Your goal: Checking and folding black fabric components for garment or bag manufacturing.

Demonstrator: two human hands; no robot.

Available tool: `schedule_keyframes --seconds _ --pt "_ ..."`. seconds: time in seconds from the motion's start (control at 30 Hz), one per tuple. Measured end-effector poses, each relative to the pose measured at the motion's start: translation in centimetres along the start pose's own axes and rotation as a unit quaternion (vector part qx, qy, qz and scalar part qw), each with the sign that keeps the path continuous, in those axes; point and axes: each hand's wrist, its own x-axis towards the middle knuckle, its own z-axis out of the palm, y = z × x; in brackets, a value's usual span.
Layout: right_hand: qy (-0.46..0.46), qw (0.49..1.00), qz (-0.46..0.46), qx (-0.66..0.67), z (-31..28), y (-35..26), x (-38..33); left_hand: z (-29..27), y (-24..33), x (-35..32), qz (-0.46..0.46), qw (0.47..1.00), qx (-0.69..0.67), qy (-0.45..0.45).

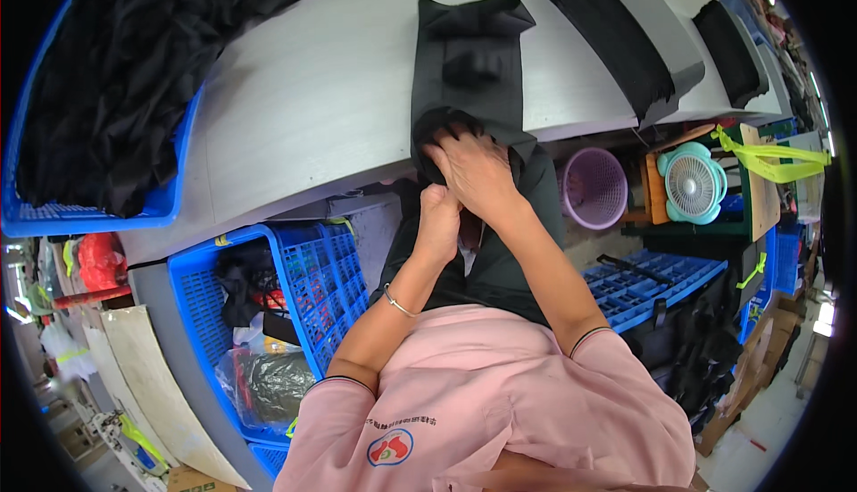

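A black fabric bag (471, 63) lies on the grey table (330, 99), hanging over the near edge toward my lap. My right hand (473, 169) rests flat on the bag's lower part at the table edge, fingers spread and pressing into the cloth. My left hand (439, 215) is closed just below it, pinching the black fabric near the edge. A thin bracelet sits on my left wrist. The lower end of the bag drapes down between my arms.
A blue crate (98, 99) full of black fabric stands on the table's left. Folded black pieces (616, 37) lie at the far right of the table. Under the table are a blue basket (303, 287), a purple basket (594, 187), a small teal fan (692, 184) and a blue crate (647, 282).
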Motion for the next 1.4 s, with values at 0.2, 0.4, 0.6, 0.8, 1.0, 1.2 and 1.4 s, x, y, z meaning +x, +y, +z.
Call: schedule_keyframes --seconds 0.2,0.4,0.6,0.8,1.0,1.2,1.4 --pt "-0.034 0.999 -0.008 0.029 -0.2 0.8 -0.7 0.9 0.3 -1.3 -0.031 0.999 -0.022 -0.008" --pt "0.049 0.987 -0.011 0.150 -2.1 -0.2 -5.8 -0.9 1.1 -2.8 -0.029 0.996 -0.078 -0.009" --pt "0.272 0.933 0.117 0.204 -5.3 0.6 -9.8 -0.2 3.4 -2.1 -0.084 0.986 -0.139 -0.038" --pt "0.078 0.658 0.289 0.691 -5.5 1.8 -8.8 0.8 2.4 -2.7 -0.079 0.992 -0.086 -0.041" --pt "0.149 0.800 0.275 0.511 -3.1 2.9 -9.1 2.0 1.5 -3.5 -0.049 0.998 -0.024 -0.032" --pt "0.187 0.906 0.263 0.274 -4.1 4.3 -9.9 1.8 0.4 -4.4 -0.058 0.998 0.024 -0.025" --pt "0.134 0.681 0.337 0.636 -8.1 7.7 -8.6 -0.2 1.0 -6.2 -0.083 0.988 0.084 -0.102"
